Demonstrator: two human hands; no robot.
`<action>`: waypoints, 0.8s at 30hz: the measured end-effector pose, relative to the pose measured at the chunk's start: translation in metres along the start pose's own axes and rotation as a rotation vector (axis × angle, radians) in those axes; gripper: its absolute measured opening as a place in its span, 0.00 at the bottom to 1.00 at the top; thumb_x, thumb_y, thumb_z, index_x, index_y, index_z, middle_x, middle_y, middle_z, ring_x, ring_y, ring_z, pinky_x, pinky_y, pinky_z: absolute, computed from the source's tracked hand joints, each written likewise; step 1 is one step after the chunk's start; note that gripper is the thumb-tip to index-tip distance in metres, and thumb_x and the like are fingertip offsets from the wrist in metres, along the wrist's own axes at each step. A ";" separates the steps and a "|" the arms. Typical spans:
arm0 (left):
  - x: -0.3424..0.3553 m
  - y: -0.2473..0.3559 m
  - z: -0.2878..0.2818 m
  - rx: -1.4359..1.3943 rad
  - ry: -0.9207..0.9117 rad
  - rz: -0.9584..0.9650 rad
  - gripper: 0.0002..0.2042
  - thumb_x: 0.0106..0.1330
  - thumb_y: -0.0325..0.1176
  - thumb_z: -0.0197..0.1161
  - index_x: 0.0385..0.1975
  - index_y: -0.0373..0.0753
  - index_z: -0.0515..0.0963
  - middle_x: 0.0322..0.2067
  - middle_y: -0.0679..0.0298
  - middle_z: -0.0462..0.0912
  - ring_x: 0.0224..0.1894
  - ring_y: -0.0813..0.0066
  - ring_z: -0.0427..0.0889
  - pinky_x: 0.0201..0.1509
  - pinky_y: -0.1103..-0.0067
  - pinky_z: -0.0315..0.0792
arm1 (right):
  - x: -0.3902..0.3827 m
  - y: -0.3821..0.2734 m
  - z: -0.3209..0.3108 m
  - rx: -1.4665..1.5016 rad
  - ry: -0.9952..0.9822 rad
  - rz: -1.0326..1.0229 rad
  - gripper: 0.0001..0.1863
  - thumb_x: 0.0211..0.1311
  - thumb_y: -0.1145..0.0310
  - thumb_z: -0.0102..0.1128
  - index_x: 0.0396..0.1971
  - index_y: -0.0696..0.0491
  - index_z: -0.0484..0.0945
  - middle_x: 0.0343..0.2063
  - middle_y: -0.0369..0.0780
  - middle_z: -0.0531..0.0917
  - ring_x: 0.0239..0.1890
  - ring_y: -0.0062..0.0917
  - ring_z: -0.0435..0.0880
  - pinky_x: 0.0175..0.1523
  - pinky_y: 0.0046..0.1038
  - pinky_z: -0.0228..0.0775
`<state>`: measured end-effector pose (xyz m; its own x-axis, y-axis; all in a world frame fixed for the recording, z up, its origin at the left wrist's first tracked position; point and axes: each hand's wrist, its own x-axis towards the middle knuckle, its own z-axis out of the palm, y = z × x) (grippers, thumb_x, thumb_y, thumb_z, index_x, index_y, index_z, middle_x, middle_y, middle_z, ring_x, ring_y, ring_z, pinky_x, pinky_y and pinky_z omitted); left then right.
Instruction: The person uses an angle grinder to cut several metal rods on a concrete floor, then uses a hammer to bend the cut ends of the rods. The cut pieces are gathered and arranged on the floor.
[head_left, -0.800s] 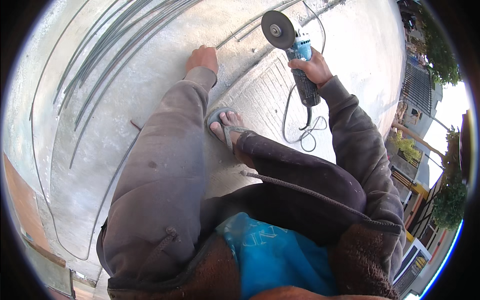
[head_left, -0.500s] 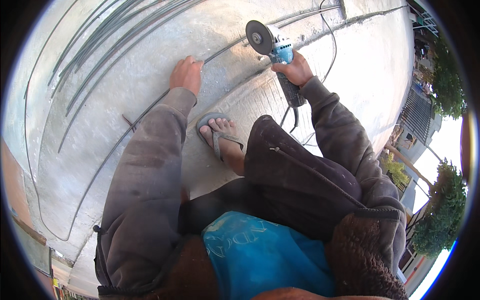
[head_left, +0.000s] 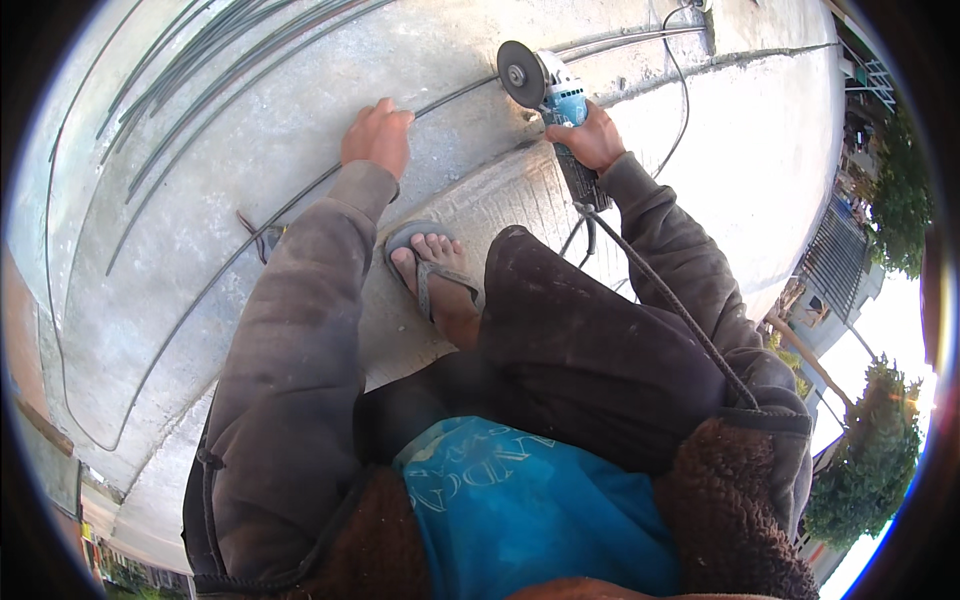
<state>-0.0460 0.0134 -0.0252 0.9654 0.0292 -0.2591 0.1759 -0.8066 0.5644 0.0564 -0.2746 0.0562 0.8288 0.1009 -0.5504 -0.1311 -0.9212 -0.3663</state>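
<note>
My left hand (head_left: 376, 138) is closed on a long dark steel rod (head_left: 452, 97) lying on the concrete. My right hand (head_left: 590, 137) grips a blue and black angle grinder (head_left: 562, 98) by its body, thumb across it. The grinder's dark disc (head_left: 522, 75) is upright close beside the rod, to the right of my left hand; whether they touch I cannot tell. My sandalled foot (head_left: 432, 270) is planted between my forearms, below the rod.
Several loose rods (head_left: 190, 80) lie at the upper left. A small metal object (head_left: 262, 240) is by my left sleeve. A power cable (head_left: 682, 90) runs over the cracked concrete slab (head_left: 720, 130). Railings (head_left: 830, 240) and trees (head_left: 865, 450) stand at the right.
My left hand has shifted left in the picture. The grinder in my right hand has moved left and down toward the rod. My dark trouser leg now covers more of the ground.
</note>
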 end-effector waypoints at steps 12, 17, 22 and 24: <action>0.003 0.000 -0.003 0.025 -0.052 0.026 0.07 0.65 0.30 0.57 0.36 0.40 0.83 0.41 0.58 0.81 0.47 0.60 0.81 0.50 0.65 0.77 | 0.007 0.003 0.000 -0.023 -0.069 0.070 0.35 0.43 0.53 0.72 0.51 0.58 0.77 0.42 0.50 0.85 0.46 0.39 0.84 0.52 0.35 0.75; 0.004 0.009 -0.013 0.108 -0.093 -0.006 0.05 0.63 0.27 0.59 0.32 0.40 0.83 0.40 0.60 0.81 0.47 0.63 0.81 0.49 0.68 0.79 | 0.009 0.005 -0.001 -0.017 -0.074 0.024 0.35 0.43 0.53 0.72 0.51 0.59 0.77 0.42 0.50 0.85 0.46 0.40 0.84 0.52 0.35 0.74; 0.004 0.009 -0.010 0.126 -0.068 0.007 0.05 0.62 0.27 0.59 0.31 0.41 0.83 0.40 0.61 0.81 0.46 0.63 0.82 0.48 0.69 0.80 | 0.011 0.007 0.000 -0.037 -0.073 0.028 0.35 0.43 0.54 0.71 0.51 0.59 0.77 0.42 0.50 0.85 0.45 0.39 0.84 0.52 0.35 0.74; 0.004 0.008 -0.010 0.123 -0.074 0.008 0.06 0.63 0.27 0.58 0.33 0.43 0.83 0.40 0.61 0.81 0.45 0.62 0.82 0.48 0.67 0.78 | 0.011 0.004 -0.001 -0.040 -0.091 0.044 0.35 0.43 0.54 0.71 0.51 0.59 0.77 0.42 0.50 0.85 0.45 0.39 0.84 0.52 0.35 0.74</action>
<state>-0.0388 0.0130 -0.0145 0.9491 -0.0176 -0.3143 0.1387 -0.8730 0.4676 0.0657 -0.2779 0.0492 0.7699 0.0917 -0.6315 -0.1429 -0.9397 -0.3106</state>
